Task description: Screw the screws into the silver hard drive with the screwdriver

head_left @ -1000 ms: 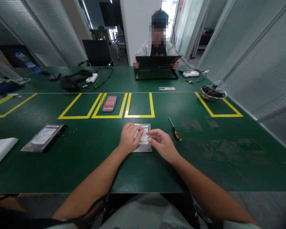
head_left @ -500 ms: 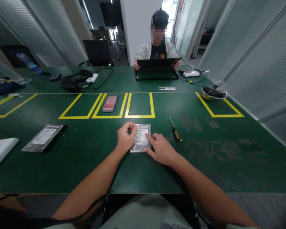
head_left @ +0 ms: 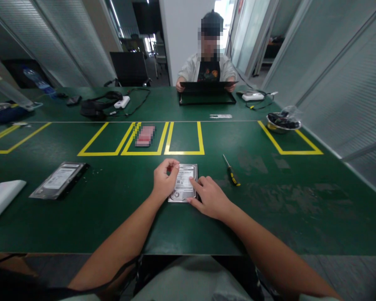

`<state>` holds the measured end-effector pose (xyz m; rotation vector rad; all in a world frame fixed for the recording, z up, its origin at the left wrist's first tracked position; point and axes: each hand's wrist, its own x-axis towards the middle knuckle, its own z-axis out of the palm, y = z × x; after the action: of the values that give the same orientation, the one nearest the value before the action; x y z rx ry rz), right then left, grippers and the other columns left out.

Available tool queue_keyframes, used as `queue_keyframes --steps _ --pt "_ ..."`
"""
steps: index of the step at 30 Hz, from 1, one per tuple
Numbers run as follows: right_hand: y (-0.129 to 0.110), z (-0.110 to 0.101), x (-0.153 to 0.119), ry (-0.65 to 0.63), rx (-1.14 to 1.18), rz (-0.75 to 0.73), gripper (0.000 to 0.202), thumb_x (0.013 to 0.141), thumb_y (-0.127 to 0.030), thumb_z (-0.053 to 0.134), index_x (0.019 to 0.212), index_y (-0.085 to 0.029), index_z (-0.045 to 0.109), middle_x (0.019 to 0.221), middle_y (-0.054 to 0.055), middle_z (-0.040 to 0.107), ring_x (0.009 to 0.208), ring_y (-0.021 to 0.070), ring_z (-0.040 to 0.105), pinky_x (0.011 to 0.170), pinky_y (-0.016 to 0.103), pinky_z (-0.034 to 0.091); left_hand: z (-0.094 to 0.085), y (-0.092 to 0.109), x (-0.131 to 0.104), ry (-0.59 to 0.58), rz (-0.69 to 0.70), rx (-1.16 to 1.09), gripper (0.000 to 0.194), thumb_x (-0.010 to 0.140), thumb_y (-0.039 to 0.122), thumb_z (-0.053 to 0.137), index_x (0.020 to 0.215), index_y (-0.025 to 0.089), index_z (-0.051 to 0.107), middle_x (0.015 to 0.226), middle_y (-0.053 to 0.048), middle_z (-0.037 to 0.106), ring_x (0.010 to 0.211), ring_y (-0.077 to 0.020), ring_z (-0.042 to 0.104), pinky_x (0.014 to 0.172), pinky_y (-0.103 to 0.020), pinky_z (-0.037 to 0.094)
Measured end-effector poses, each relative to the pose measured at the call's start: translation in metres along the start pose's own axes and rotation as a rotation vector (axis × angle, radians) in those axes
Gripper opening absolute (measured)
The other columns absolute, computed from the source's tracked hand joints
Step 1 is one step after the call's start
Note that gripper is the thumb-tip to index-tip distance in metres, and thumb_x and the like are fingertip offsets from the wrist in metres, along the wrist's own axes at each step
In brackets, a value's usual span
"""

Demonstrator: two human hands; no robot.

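Observation:
A silver hard drive (head_left: pixel 184 193) with a white label lies flat on the green table in front of me. At its upper left edge my left hand (head_left: pixel 165 177) is closed in a pinch, thumb against index finger. What sits in that pinch, if anything, is hidden; a small reddish patch shows by the curled fingers. My right hand (head_left: pixel 208 194) holds the drive from the right, index fingertip on the label, thumb at the lower right edge, other fingers curled. Right of it lies a black and yellow screwdriver (head_left: pixel 232 171), its shaft pointing away from me.
Another hard drive (head_left: pixel 59 180) and a white box-like object (head_left: pixel 3 200) lie to the left. Yellow tape (head_left: pixel 184 153) outlines areas beyond my hands. A bowl (head_left: pixel 282 126) of dark items stands far right. Across the table a person (head_left: pixel 208 69) holds a black panel (head_left: pixel 208 86).
The drive has shifted slightly left and turned a little, both hands moving with it. The left pinch and right finger contact look the same. My view has shifted slightly.

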<state>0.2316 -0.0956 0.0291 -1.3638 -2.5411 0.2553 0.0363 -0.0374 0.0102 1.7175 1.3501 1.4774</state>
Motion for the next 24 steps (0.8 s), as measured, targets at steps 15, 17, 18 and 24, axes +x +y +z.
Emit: queue_keyframes --steps 15,17,18,24 --pt "0.004 0.0 0.002 -0.008 0.013 -0.048 0.066 0.093 -0.053 0.051 0.143 -0.01 0.048 0.113 0.017 0.058 0.098 0.0281 0.048 0.093 0.044 0.044 -0.006 0.007 0.0 -0.019 0.012 0.085 0.014 0.083 0.03 0.066 0.088 0.018 0.071 0.078 -0.002 0.069 0.069 -0.0145 0.06 0.067 -0.027 0.048" --pt "0.004 0.0 0.002 -0.005 0.017 -0.051 0.066 0.093 -0.053 0.051 0.143 -0.01 0.048 0.112 0.017 0.058 0.098 0.0282 0.048 0.093 0.044 0.044 -0.007 0.008 0.001 -0.016 0.025 0.1 0.014 0.083 0.03 0.066 0.087 0.018 0.072 0.079 -0.002 0.07 0.07 -0.0147 0.06 0.067 -0.028 0.048" --pt "0.004 0.0 0.002 -0.005 0.018 -0.051 0.066 0.093 -0.052 0.051 0.143 -0.009 0.048 0.112 0.017 0.058 0.098 0.0283 0.048 0.093 0.045 0.044 -0.007 0.008 0.002 -0.016 0.035 0.105 0.014 0.084 0.03 0.065 0.087 0.018 0.072 0.079 -0.002 0.07 0.07 -0.0146 0.06 0.068 -0.028 0.048" --pt "0.001 0.0 0.002 -0.001 0.013 -0.039 0.067 0.092 -0.051 0.052 0.143 -0.008 0.048 0.112 0.018 0.058 0.099 0.0291 0.048 0.094 0.045 0.044 -0.009 0.013 0.002 -0.038 0.108 0.13 0.013 0.086 0.028 0.064 0.088 0.019 0.074 0.081 -0.002 0.07 0.071 -0.0141 0.061 0.069 -0.028 0.048"
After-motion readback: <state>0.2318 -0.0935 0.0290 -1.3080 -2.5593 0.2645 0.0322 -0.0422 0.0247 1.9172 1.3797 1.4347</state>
